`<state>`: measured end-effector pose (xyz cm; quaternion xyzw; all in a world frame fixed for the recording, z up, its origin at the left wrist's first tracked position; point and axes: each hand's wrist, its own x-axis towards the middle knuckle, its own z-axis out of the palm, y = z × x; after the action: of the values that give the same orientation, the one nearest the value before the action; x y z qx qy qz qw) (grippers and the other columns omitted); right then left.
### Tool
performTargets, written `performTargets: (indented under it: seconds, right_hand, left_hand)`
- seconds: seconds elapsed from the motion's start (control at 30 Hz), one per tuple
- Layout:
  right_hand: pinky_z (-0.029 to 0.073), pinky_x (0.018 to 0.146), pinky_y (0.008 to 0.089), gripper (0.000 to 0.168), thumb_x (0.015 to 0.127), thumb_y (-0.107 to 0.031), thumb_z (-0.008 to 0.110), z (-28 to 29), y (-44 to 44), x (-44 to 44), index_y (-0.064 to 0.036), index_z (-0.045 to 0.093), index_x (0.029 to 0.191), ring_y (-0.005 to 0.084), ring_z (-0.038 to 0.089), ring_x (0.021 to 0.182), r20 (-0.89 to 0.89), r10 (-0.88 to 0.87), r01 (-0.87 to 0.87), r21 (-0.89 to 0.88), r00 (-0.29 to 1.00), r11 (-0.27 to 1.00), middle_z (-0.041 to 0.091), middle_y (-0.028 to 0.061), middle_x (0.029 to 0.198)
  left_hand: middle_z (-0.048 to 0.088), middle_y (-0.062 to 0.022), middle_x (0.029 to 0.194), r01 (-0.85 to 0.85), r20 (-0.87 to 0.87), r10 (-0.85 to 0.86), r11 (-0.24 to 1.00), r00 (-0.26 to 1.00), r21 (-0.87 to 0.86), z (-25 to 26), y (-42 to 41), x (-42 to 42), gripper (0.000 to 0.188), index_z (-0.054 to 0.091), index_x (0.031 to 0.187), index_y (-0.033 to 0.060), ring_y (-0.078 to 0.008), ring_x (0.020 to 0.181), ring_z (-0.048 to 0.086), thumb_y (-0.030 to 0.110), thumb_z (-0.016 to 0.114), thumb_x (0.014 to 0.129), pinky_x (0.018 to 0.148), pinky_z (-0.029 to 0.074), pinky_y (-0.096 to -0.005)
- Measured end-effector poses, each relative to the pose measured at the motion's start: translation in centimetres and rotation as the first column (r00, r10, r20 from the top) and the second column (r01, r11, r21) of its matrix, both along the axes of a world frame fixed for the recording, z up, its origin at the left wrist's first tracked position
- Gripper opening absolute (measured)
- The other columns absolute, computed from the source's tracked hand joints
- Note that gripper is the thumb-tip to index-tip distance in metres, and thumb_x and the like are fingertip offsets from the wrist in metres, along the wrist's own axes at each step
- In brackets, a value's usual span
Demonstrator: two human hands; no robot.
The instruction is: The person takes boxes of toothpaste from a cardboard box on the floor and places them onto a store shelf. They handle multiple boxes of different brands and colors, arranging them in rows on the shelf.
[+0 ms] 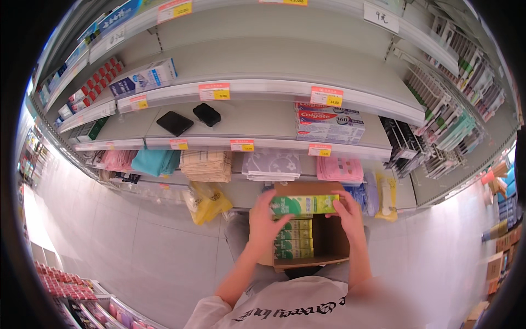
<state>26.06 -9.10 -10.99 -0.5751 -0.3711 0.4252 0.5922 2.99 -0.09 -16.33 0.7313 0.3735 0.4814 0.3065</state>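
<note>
A green and lime toothpaste box (306, 204) is held level between my two hands, above an open cardboard carton (282, 266). My left hand (263, 222) grips its left end, thumb along the near side. At the right end, the fingers of my right hand (347, 211) close on the box. Inside the carton, several matching boxes (294, 239) lie stacked along the left side; the right part shows bare, shadowed cardboard. The carton rests at my lap, between my knees.
Ahead, a shelf (254, 123) carries Colgate boxes (328, 123), a black phone-like device (175, 123) and a small black object (207, 114). Folded towels (205, 165) lie beneath. A yellow plastic bag (207, 201) hangs left of the carton. Packaged toothbrushes (448, 123) hang at right.
</note>
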Motion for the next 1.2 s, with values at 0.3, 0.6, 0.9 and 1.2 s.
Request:
performTargets:
  seconds: [0.3,0.6,0.9,1.2]
  right_hand:
    - [0.051,0.092,0.0366,0.057,0.071,-0.012,0.085,15.1,12.6,-4.4,-0.006,0.058,0.121,0.0280,0.062,0.106,0.825,-0.377,-0.345,0.529,0.420,0.775,0.060,0.0106,0.120]
    - [0.053,0.083,0.0376,0.053,0.079,-0.038,0.081,23.1,27.5,-9.0,-0.006,0.064,0.119,0.0262,0.066,0.092,0.817,-0.226,-0.337,0.448,0.530,0.828,0.070,0.0121,0.102]
    - [0.053,0.078,0.0392,0.057,0.077,-0.042,0.079,21.7,31.1,-8.8,-0.003,0.066,0.116,0.0301,0.068,0.087,0.851,-0.048,-0.343,0.262,0.523,0.902,0.070,0.0156,0.093]
    - [0.053,0.083,0.0408,0.063,0.085,-0.054,0.068,22.7,29.8,-9.0,-0.001,0.065,0.117,0.0334,0.068,0.091,0.861,0.042,-0.364,0.169,0.507,0.916,0.072,0.0179,0.099]
  left_hand:
    - [0.059,-0.0135,0.129,-0.106,0.027,0.107,0.855,0.994,0.508,18.2,11.8,-7.7,0.064,0.062,0.122,0.0050,-0.0312,0.120,0.057,0.005,0.087,0.062,0.102,0.045,-0.0396]
    - [0.055,-0.0149,0.137,-0.224,-0.132,0.484,0.609,0.865,0.761,24.0,20.8,-7.6,0.046,0.057,0.130,0.0075,-0.0359,0.128,0.050,0.024,0.068,0.089,0.109,0.035,-0.0493]
    - [0.052,-0.0127,0.142,-0.140,-0.326,0.517,0.672,0.791,0.727,23.3,22.7,-6.7,0.054,0.050,0.139,0.0098,-0.0322,0.136,0.043,0.039,0.060,0.094,0.115,0.026,-0.0557]
    - [0.053,-0.0124,0.138,-0.165,-0.282,0.498,0.677,0.820,0.717,22.7,22.1,-6.9,0.051,0.052,0.135,0.0086,-0.0326,0.133,0.045,0.037,0.061,0.094,0.115,0.027,-0.0560]
